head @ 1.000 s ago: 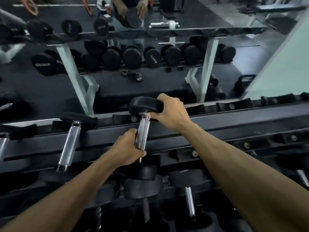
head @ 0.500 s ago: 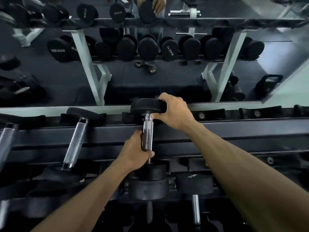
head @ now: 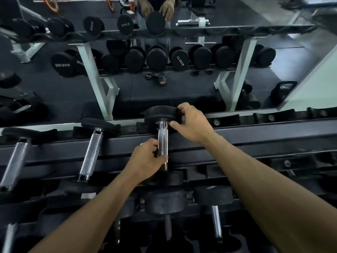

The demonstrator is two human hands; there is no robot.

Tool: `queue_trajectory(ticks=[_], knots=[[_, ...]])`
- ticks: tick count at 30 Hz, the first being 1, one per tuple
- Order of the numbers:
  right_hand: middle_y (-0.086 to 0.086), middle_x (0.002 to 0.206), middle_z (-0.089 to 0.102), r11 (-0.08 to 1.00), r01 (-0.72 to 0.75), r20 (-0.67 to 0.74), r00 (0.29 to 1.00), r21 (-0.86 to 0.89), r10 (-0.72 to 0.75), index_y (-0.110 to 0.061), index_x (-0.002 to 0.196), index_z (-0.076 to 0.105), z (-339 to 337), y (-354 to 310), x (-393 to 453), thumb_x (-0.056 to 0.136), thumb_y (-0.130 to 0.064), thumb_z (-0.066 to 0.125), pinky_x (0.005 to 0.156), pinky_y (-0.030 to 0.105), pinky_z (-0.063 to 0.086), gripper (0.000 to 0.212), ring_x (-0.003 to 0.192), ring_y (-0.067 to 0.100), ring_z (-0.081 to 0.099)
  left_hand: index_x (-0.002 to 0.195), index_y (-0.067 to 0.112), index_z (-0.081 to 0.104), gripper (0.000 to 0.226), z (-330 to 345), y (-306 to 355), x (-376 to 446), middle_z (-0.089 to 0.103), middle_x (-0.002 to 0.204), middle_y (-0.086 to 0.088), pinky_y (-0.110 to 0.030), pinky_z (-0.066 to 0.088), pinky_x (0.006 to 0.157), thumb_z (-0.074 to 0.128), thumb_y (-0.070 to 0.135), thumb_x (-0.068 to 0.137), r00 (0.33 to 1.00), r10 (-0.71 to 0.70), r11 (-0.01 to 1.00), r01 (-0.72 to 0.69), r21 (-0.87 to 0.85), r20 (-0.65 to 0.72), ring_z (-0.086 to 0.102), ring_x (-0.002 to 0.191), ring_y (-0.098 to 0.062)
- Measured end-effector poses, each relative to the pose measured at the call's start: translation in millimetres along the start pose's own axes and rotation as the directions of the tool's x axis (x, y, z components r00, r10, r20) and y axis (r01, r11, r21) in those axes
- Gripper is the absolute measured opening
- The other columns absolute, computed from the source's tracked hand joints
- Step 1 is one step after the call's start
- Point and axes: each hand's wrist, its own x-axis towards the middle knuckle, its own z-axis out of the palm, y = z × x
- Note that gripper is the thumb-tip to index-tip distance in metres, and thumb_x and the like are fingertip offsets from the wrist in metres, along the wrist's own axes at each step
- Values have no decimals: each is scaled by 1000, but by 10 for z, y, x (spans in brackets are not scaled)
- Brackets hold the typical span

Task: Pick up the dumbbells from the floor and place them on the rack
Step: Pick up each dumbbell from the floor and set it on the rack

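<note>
A black rubber-headed dumbbell with a knurled chrome handle lies across the top tier of the black rack, its far head against the mirror side. My left hand grips the lower part of the handle. My right hand holds the far head, fingers over its top edge and thumb under it near the handle collar. The near head sits below my left hand, partly hidden by it.
Two more dumbbells rest on the top tier to the left. Lower tiers hold several dumbbells. A wall mirror behind the rack reflects the rack, my hands and the floor. Empty black cradles line the top tier to the right.
The dumbbell and both hands stay in nearly the same place on the top tier. My right thumb has spread away from the fingers, under the far head. The camera shifted slightly.
</note>
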Motion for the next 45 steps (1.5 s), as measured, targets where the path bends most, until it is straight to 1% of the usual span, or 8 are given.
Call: queue_trajectory(ticks=[5,8,12,20,25,32,39,45], knots=[[12,130,54,991,-47,-32,999,-123,43,-13,136,41,-246,-8,-397,89,-42,61,95,39,45,58,119,29,52,125,20,55,43,-106,85,-232,59,120,-2,-42,52,91,63,41,88,989,147,961,-141,236,-8,60,108,-19],[11,131,52,976,-77,-29,997,-203,72,-15,137,40,-422,-20,-746,91,-43,57,97,43,43,57,122,30,47,128,21,51,46,-141,205,-416,56,124,-2,-40,51,87,57,46,91,973,232,903,-221,368,14,59,108,-22],[10,129,52,936,-136,-64,990,-326,122,-17,134,42,-706,-22,-1329,92,-46,54,96,47,44,53,122,33,46,138,22,43,54,-108,410,-740,46,138,2,-38,48,89,53,48,92,921,386,834,-376,403,60,52,120,-20],[11,132,52,840,-376,-190,926,-391,326,-17,132,43,-1254,291,-2653,89,-49,54,99,47,42,55,123,34,47,136,21,45,52,368,956,-1405,44,137,3,-39,49,93,49,51,93,768,582,649,-636,418,267,47,124,-18],[11,124,54,784,-505,-270,861,-361,430,-17,131,44,-1445,611,-3533,88,-51,55,95,47,45,56,118,34,50,137,20,44,53,946,1264,-1856,44,139,0,-36,47,91,47,51,94,664,626,535,-747,395,409,45,126,-19],[9,130,51,724,-637,-312,767,-266,560,-19,135,43,-1521,1126,-4794,87,-50,57,98,48,44,59,122,32,48,137,19,42,53,1915,1571,-2649,45,137,-1,-38,46,93,48,50,94,516,662,401,-856,325,543,43,127,-21],[9,132,50,653,-729,-285,683,-205,672,-18,139,40,-1419,1678,-6115,88,-52,57,98,45,44,63,122,32,48,138,19,41,55,2910,1631,-3539,46,135,-2,-36,43,94,50,50,93,403,618,272,-915,298,675,44,125,-21],[10,132,49,586,-800,-266,596,-125,757,-17,140,38,-1395,2239,-6849,88,-50,58,96,44,44,65,120,32,50,143,21,35,59,3685,1702,-3879,42,139,0,-37,44,95,50,49,94,313,552,238,-947,214,773,41,129,-20]])
